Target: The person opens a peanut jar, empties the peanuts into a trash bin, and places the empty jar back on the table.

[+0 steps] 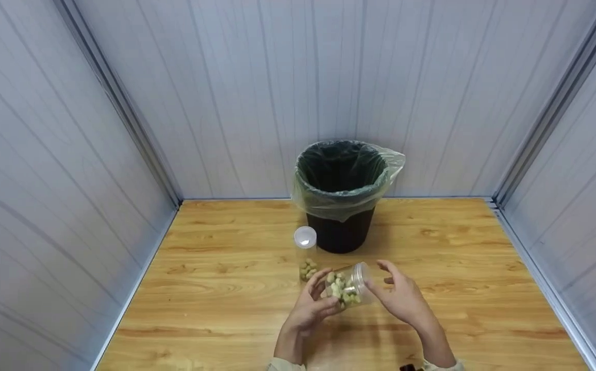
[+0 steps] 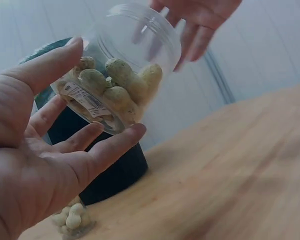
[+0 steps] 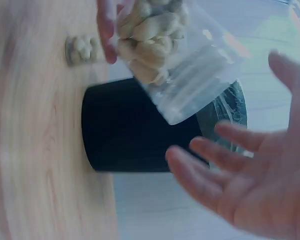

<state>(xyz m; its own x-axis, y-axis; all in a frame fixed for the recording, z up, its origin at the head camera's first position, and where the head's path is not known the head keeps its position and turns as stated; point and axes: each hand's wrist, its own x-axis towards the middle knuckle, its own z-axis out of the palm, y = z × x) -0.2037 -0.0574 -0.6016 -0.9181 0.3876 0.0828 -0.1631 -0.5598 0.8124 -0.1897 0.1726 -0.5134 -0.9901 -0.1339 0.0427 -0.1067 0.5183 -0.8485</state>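
A clear plastic jar with peanuts in shells inside lies tilted in the air above the table. My left hand grips it by its base end, thumb on one side and fingers on the other. A barcode label shows on the base in the left wrist view. The jar's ribbed lid end points toward my right hand. That hand has its fingers spread beside the lid end, holding nothing. Behind the left hand stands a taller clear jar, upright, with peanuts at its bottom.
A black trash bin lined with a translucent green bag stands at the back, close to the rear wall. Pale panel walls enclose the wooden table on three sides. A small dark object shows at the bottom edge by the right wrist.
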